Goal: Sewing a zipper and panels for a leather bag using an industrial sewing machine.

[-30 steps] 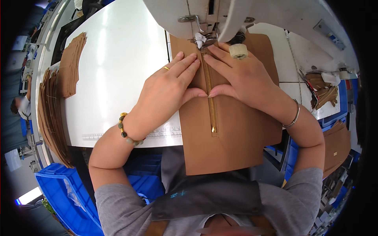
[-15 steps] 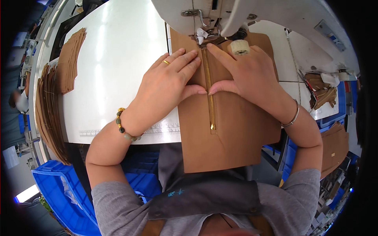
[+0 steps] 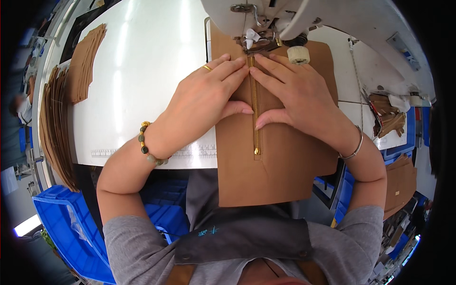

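Observation:
A brown fabric panel (image 3: 278, 175) lies under the sewing machine (image 3: 266, 19), its near end hanging past the table edge toward my lap. Down its middle runs a brass zipper (image 3: 256, 102), with the slider near the lower end. My left hand (image 3: 211, 90) rests flat on the panel left of the zipper, fingers stretched toward the presser foot (image 3: 251, 45). On the other side my right hand (image 3: 299, 92) lies with fingers spread, its fingertips beside the teeth just below the foot. Both thumbs point inward at the zipper. The needle tip is too small to make out.
Stacks of brown fabric pieces (image 3: 56, 123) stand at the left of the white table (image 3: 137, 95). Blue bins (image 3: 71, 228) sit below on the left. Brown scraps (image 3: 387, 114) lie at the right, with more brown panels (image 3: 401, 185) lower down. A ruler strip (image 3: 197, 154) marks the near table edge.
My right hand's fingers have spread, and its thumb has slid a little down the zipper, away from the left thumb. The whole view has shifted slightly.

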`<state>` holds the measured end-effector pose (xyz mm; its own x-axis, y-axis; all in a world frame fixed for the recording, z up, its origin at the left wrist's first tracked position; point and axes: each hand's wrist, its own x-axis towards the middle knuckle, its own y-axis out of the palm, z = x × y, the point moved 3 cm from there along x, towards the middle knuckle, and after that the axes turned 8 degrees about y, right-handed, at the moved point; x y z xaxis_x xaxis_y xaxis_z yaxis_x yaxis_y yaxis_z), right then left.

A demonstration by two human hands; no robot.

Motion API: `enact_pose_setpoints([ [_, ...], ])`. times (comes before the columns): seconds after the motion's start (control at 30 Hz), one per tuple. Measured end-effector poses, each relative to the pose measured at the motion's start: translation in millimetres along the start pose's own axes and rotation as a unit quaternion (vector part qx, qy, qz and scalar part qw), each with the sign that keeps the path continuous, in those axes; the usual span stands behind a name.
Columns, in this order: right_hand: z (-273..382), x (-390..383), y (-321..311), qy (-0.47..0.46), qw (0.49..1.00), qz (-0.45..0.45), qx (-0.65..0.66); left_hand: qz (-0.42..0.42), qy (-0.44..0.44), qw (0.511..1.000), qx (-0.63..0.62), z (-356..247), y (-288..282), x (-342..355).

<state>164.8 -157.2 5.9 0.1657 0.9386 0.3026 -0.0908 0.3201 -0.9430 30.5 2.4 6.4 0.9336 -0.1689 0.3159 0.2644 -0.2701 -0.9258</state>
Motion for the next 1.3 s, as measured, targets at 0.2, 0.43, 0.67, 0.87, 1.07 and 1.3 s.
enact_pose_setpoints([
  [0.2, 1, 2, -2, -0.006, 1.000, -0.006, -0.010, -0.004, 0.013, 1.000, 0.025, 1, -2, 2],
  [0.43, 1, 2, -2, -0.005, 1.000, -0.003, -0.016, -0.004, 0.010, 1.000, 0.024, 2, -2, 2],
  [0.67, 0, 2, -1, -0.006, 1.000, -0.008, -0.016, -0.005, 0.007, 1.000, 0.023, 2, -2, 3],
  [0.87, -4, 3, 2, -0.001, 1.000, 0.003, -0.018, -0.011, 0.014, 0.999, 0.044, 5, 0, 3],
  [1.07, 10, -11, -2, -0.004, 1.000, -0.016, -0.012, -0.017, 0.001, 0.999, 0.028, 5, 3, 1],
  [1.3, 95, -89, -22, 0.020, 0.990, 0.078, 0.115, -0.041, -0.001, 0.998, 0.044, -1, 7, -6],
])
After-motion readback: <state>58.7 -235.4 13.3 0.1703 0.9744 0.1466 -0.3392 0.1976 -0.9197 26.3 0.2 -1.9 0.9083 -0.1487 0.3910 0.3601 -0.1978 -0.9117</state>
